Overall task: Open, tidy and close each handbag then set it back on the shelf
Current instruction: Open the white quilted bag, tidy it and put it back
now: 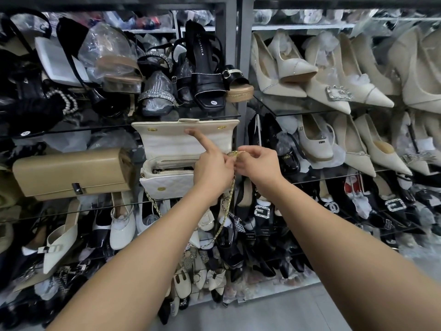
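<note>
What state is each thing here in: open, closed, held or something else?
white handbag: open, flap up.
tan handbag: closed.
chain: hanging down, top pinched by right hand.
left hand: forefinger on the flap; grip unclear.

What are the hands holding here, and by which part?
The right hand and left hand pinch the gold chain strap at its top end, beside the open white handbag.
</note>
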